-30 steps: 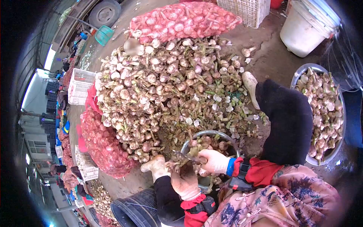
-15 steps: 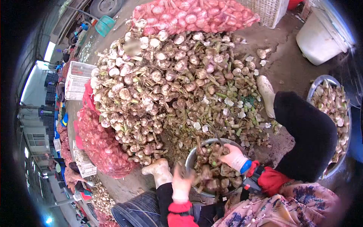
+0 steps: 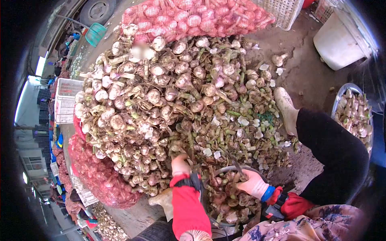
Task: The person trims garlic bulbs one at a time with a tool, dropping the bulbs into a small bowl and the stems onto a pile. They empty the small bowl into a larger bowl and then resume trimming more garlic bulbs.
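The garlic pile spreads beyond the metal bowl, and the left hand reaches into its near edge; whether those fingers grip a bulb, I cannot tell. The right hand grips a dark tool over the bowl, best kept angled away from the reaching hand.

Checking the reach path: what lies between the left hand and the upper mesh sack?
A heap of garlic bulbs and stalks, in the head view.
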### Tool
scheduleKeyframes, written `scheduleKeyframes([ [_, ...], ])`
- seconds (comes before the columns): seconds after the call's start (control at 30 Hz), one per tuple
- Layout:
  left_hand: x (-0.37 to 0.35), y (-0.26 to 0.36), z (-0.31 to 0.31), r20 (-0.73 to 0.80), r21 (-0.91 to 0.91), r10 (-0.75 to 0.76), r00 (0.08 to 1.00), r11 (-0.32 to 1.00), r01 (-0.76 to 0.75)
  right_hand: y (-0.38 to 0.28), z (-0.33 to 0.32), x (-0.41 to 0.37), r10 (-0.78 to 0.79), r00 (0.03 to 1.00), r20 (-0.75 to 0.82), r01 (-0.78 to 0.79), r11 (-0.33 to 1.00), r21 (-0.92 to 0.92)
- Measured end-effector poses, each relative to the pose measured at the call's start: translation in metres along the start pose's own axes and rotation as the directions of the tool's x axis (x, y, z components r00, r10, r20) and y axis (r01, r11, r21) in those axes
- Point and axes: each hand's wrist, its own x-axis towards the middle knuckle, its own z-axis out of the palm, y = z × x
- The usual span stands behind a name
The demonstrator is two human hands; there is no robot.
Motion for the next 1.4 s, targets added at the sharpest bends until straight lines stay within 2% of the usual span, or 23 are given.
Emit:
scheduleKeyframes([
  [0.03, -0.013, -0.011, -0.003, 0.121, 0.001, -0.001, 0.993, 1.000, 0.001, -0.002, 0.002, -0.001, -0.030, 0.999, -0.034, 0.028, 0.998, -0.054],
  [0.07, -0.031, -0.011, -0.005, 0.092, 0.046, 0.148, 0.985, 0.987, -0.153, -0.006, 0.002, -0.004, -0.061, 0.996, -0.068, 0.053, 0.993, -0.109],
  [0.1, -0.054, 0.006, -0.010, 0.087, -0.258, 0.087, 0.992, 0.964, -0.062, -0.039, -0.002, -0.020, -0.045, 0.998, -0.042, 0.041, 0.995, -0.086],
  [0.17, -0.099, 0.040, -0.019, 0.077, -0.797, -0.036, 0.996, 0.598, 0.083, -0.040, 0.002, -0.027, -0.267, 0.964, 0.004, 0.263, 0.946, -0.188],
  [0.27, -0.169, 0.025, -0.013, 0.016, -0.481, 0.142, 0.990, 0.869, -0.117, -0.049, 0.006, -0.046, -0.443, 0.889, 0.113, 0.448, 0.795, -0.409],
  [0.3, -0.183, 0.086, -0.048, 0.136, -0.653, -0.003, 0.991, 0.752, 0.091, -0.054, 0.006, -0.055, -0.478, 0.861, 0.173, 0.500, 0.737, -0.455],
  [0.33, -0.203, 0.075, -0.048, 0.181, -0.650, -0.026, 0.983, 0.747, 0.139, -0.059, 0.005, -0.064, -0.508, 0.829, 0.234, 0.551, 0.672, -0.495],
  [0.4, -0.228, 0.112, -0.065, 0.162, -0.669, -0.002, 0.987, 0.735, 0.112, -0.070, 0.003, -0.080, -0.393, 0.825, 0.407, 0.565, 0.560, -0.606],
  [0.43, -0.243, 0.114, -0.064, 0.124, -0.785, -0.037, 0.992, 0.608, 0.120, -0.066, 0.002, -0.084, -0.405, 0.798, 0.445, 0.602, 0.503, -0.621],
  [0.6, -0.272, 0.117, -0.069, 0.146, -0.771, -0.068, 0.987, 0.617, 0.157, -0.075, 0.000, -0.115, -0.390, 0.776, 0.496, 0.629, 0.415, -0.658],
  [0.67, -0.274, 0.119, -0.068, 0.064, -0.655, -0.017, 0.998, 0.753, 0.055, -0.079, -0.002, -0.123, -0.370, 0.755, 0.541, 0.656, 0.416, -0.630],
  [0.8, -0.274, 0.112, -0.047, 0.051, -0.834, -0.059, 0.997, 0.547, 0.075, -0.075, -0.005, -0.125, -0.373, 0.756, 0.538, 0.654, 0.386, -0.651],
  [0.93, -0.283, 0.140, -0.049, -0.007, -0.851, -0.071, 0.997, 0.524, 0.031, -0.058, -0.007, -0.113, -0.451, 0.736, 0.506, 0.668, 0.360, -0.651],
  [0.97, -0.284, 0.143, -0.047, 0.045, -0.935, -0.158, 0.986, 0.342, 0.098, -0.054, -0.008, -0.109, -0.480, 0.718, 0.504, 0.682, 0.339, -0.648],
  [1.03, -0.285, 0.137, -0.038, -0.147, -0.824, -0.047, 0.988, 0.558, -0.096, -0.032, -0.008, -0.086, -0.427, 0.763, 0.485, 0.638, 0.381, -0.669],
  [1.07, -0.285, 0.148, -0.051, -0.277, -0.326, 0.017, 0.961, 0.939, -0.111, -0.025, -0.013, -0.078, -0.371, 0.807, 0.459, 0.587, 0.424, -0.690],
  [1.13, -0.298, 0.164, -0.068, -0.343, -0.557, 0.081, 0.936, 0.785, -0.271, -0.040, -0.058, -0.072, 0.029, 0.994, 0.108, 0.050, 0.748, -0.662],
  [1.17, -0.303, 0.173, -0.077, -0.238, -0.805, -0.089, 0.967, 0.576, -0.145, -0.022, -0.055, -0.060, -0.128, 0.992, 0.014, 0.108, 0.769, -0.630],
  [1.2, -0.294, 0.166, -0.078, -0.458, -0.462, 0.072, 0.886, 0.833, -0.306, -0.021, -0.049, -0.049, -0.284, 0.955, -0.087, 0.176, 0.777, -0.604],
  [1.27, -0.288, 0.161, -0.075, -0.234, -0.859, -0.296, 0.926, 0.509, -0.055, -0.032, -0.033, -0.061, -0.376, 0.926, -0.022, 0.304, 0.782, -0.544],
  [1.3, -0.285, 0.149, -0.069, -0.280, -0.811, -0.229, 0.932, 0.576, -0.102, -0.039, -0.031, -0.070, -0.428, 0.903, 0.050, 0.386, 0.753, -0.533],
  [1.33, -0.280, 0.136, -0.060, -0.182, -0.971, -0.393, 0.901, 0.214, -0.103, -0.041, -0.029, -0.081, -0.469, 0.875, 0.122, 0.459, 0.723, -0.516],
  [1.4, -0.275, 0.143, -0.065, -0.220, -0.942, -0.395, 0.892, 0.324, -0.088, -0.046, -0.023, -0.104, -0.412, 0.888, 0.205, 0.460, 0.796, -0.394],
])
